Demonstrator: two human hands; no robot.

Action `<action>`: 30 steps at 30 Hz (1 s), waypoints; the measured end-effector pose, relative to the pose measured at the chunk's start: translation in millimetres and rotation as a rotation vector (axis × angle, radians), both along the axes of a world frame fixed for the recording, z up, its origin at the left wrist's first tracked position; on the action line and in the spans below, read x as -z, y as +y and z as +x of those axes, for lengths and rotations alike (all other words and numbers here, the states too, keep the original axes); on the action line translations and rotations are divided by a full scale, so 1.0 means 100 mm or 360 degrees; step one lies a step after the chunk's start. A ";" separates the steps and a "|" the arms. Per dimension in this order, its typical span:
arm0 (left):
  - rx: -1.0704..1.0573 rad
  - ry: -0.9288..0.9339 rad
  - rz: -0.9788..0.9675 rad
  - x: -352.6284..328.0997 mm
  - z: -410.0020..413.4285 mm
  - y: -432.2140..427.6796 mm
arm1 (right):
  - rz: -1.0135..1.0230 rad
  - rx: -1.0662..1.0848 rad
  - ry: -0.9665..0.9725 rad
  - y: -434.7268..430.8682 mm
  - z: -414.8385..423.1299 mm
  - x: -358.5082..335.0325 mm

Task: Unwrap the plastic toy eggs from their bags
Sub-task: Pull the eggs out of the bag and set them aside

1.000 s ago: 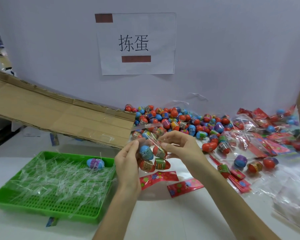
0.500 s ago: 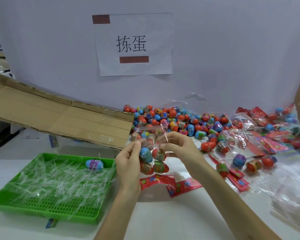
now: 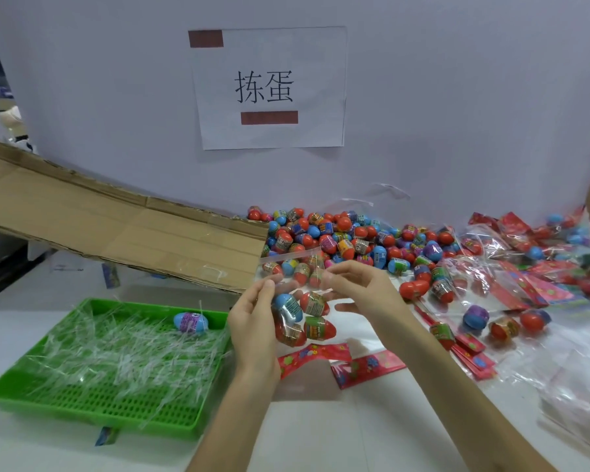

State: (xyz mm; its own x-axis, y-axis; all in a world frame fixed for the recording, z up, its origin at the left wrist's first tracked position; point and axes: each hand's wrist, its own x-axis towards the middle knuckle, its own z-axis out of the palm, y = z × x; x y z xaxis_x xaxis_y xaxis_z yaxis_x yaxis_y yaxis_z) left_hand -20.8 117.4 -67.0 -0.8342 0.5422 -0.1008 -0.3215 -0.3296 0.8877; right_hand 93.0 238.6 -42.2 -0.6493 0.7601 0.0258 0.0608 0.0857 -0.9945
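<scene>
Since a second ago, the clear bag has been drawn wider between the left hand and the right hand, both pinched on its upper film, so the toy eggs inside it, held above the table, are judged nearly ready to be freed.

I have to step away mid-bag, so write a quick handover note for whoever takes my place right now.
Left hand pinches the clear bag at its left side; right hand pinches its top edge. Several eggs hang in its bottom, above the table.
Done: pile of loose eggs against the wall; blue egg in the green tray among plastic strips; red header cards on the table.
Left: empty this bag, then the bagged eggs at far right.
</scene>
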 end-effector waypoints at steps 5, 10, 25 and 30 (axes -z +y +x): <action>-0.0029 -0.0077 -0.0030 0.01 -0.03 0.01 | 0.0137 0.0092 -0.0033 0.02 0.00 0.06; -0.0087 -0.0043 0.0017 0.00 -0.04 -0.01 | -0.0030 -0.0093 -0.0093 -0.01 -0.02 0.02; -0.0162 -0.0138 0.0124 -0.09 -0.05 -0.04 | 0.0282 -0.0909 -0.0755 0.13 0.17 -0.02; -0.0121 -0.0105 0.0126 -0.12 -0.03 -0.07 | 0.0262 -0.0859 -0.0616 0.20 0.24 -0.07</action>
